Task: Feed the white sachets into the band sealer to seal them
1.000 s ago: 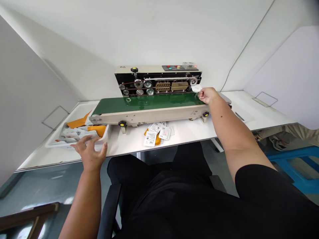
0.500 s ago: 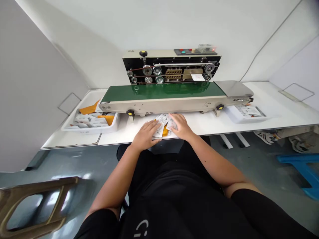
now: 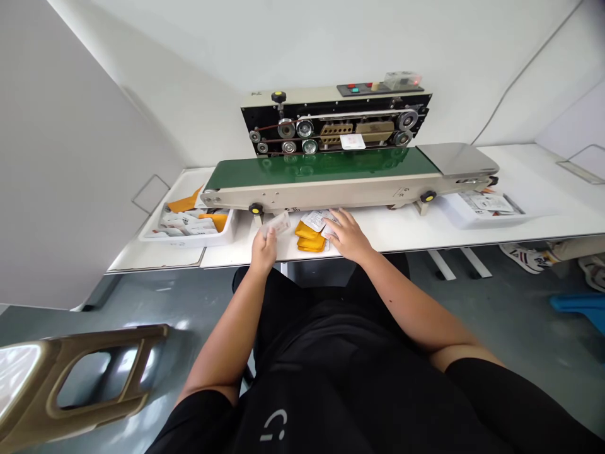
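Between the thumb and fingers of my left hand (image 3: 264,251) is a white printed packet (image 3: 278,223), held just above the table's front part. My right hand (image 3: 350,237) rests with fingers spread on a small pile of white and orange packets, touching the white ones. The orange packets (image 3: 309,236) lie at the pile's left side, with a white printed packet (image 3: 316,219) behind them. Above the green conveyor belt (image 3: 326,167), another white packet (image 3: 353,142) sticks out from the band sealing machine (image 3: 336,120).
At the left stands a white bin (image 3: 222,238) with white and orange packets. A second white bin (image 3: 460,217) with packets is partly under the conveyor's right end. A brown stool (image 3: 94,372) is at lower left, a blue stool (image 3: 579,310) at right, near another person's shoe (image 3: 527,258).
My left hand has lifted a white packet off the pile and moved left, uncovering orange packets. The packet in the sealing machine has travelled left. My right hand stays on the pile.
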The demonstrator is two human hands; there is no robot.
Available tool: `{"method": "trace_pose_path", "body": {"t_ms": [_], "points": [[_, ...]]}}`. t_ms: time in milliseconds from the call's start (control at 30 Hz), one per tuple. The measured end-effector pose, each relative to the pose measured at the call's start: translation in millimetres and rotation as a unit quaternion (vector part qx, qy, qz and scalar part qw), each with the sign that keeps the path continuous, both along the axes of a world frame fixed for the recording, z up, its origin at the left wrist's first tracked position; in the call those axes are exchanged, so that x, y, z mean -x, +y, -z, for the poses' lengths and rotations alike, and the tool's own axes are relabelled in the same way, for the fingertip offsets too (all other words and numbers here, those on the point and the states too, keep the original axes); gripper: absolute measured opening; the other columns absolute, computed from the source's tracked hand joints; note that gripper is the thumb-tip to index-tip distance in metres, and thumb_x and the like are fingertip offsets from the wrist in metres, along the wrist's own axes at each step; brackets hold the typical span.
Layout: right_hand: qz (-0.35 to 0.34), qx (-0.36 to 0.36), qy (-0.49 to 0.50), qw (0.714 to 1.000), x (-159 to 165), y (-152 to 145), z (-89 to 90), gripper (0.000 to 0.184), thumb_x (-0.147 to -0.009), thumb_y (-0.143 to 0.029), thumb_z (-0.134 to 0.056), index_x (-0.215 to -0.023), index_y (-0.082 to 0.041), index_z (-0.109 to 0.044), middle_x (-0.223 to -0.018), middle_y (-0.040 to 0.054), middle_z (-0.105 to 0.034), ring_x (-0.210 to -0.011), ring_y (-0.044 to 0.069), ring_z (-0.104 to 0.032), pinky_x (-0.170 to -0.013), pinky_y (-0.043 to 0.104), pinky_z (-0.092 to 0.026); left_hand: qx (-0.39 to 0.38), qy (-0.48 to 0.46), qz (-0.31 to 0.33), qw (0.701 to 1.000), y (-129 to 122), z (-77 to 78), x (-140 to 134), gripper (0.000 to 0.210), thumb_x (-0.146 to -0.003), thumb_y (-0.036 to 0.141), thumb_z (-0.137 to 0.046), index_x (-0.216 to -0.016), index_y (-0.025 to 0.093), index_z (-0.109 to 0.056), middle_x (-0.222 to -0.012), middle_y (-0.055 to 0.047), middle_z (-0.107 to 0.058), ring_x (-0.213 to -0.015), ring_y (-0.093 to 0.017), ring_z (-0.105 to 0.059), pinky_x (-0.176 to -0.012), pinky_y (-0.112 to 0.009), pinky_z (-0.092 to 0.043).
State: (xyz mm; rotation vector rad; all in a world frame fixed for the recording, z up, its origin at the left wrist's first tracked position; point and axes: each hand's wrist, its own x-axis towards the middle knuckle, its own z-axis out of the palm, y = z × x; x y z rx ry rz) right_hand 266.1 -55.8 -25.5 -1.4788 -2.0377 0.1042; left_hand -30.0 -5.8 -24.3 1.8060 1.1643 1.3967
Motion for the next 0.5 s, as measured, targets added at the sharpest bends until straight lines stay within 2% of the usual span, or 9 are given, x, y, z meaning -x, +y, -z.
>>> {"method": "trace_pose_path", "body": {"t_ms": [33,100,167,233,300,400,500], "points": [[0.003,-0.016,0.014,1.000,1,-1,-1.5,0.051,-0.106,-0.043,-0.050,-0.154,-0.028,-0.060,-0.166,0.0093,-0.047,-0.157,0.040,-0.033,-0.128,0.068,-0.032,0.034,-0.050,-0.020,0.998,2,2.4,1,0.056,-0.105,0.070,-0.047,-0.113,0.020,-0.069,-0.096,-0.008,-0.070,-0.090,-0.023,-0.070,-0.080,-0.035,-0.060],[0.010,-0.049,0.050,0.998,7,-3,-5.3,0.049,-0.107,-0.041,-0.047,-0.153,-0.030,-0.060,-0.160,0.0105,-0.052,-0.151,0.039,-0.040,-0.126,0.068,-0.035,0.079,-0.123,-0.022,0.989,5,5.4,3,0.056,-0.102,0.075,-0.048,-0.113,0.021,-0.063,-0.092,-0.005,-0.067,-0.079,-0.019,-0.067,-0.065,-0.029,-0.055],[0.003,-0.069,0.087,0.994,18,-6,-11.0,0.048,-0.106,-0.040,-0.046,-0.150,-0.030,-0.062,-0.149,0.0126,-0.059,-0.142,0.038,-0.049,-0.122,0.066,-0.040,0.093,-0.142,-0.001,0.985,6,6.0,4,0.053,-0.100,0.074,-0.054,-0.111,0.022,-0.060,-0.090,-0.003,-0.065,-0.072,-0.016,-0.063,-0.059,-0.026,-0.051],[-0.027,-0.063,0.120,0.990,35,-8,-19.0,0.048,-0.106,-0.040,-0.049,-0.150,-0.028,-0.061,-0.142,0.0138,-0.063,-0.136,0.035,-0.054,-0.119,0.061,-0.045,0.095,-0.119,0.016,0.988,6,5.0,5,0.048,-0.097,0.071,-0.063,-0.101,0.023,-0.059,-0.083,-0.001,-0.061,-0.066,-0.014,-0.059,-0.056,-0.025,-0.049],[-0.054,-0.042,0.155,0.986,53,-9,-28.6,0.050,-0.105,-0.039,-0.052,-0.152,-0.027,-0.059,-0.141,0.0136,-0.064,-0.133,0.033,-0.058,-0.116,0.055,-0.049,0.100,-0.096,0.027,0.990,4,3.3,5,0.046,-0.094,0.068,-0.068,-0.093,0.023,-0.057,-0.077,0.001,-0.058,-0.062,-0.013,-0.056,-0.054,-0.024,-0.047],[-0.049,-0.004,0.213,0.976,77,-8,-42.4,0.054,-0.101,-0.037,-0.059,-0.154,-0.028,-0.058,-0.139,0.0121,-0.066,-0.124,0.030,-0.063,-0.108,0.050,-0.055,0.108,-0.088,0.028,0.990,1,0.9,7,0.044,-0.095,0.066,-0.066,-0.089,0.023,-0.055,-0.074,0.002,-0.056,-0.060,-0.014,-0.053,-0.052,-0.024,-0.044],[-0.049,0.092,0.219,0.970,90,-5,-51.2,0.044,-0.097,-0.031,-0.065,-0.140,-0.027,-0.069,-0.124,0.0090,-0.074,-0.103,0.025,-0.070,-0.094,0.042,-0.057,0.086,-0.030,0.038,0.995,1,-0.9,10,0.043,-0.093,0.061,-0.070,-0.082,0.022,-0.056,-0.072,0.002,-0.057,-0.064,-0.014,-0.054,-0.058,-0.025,-0.047]]}}
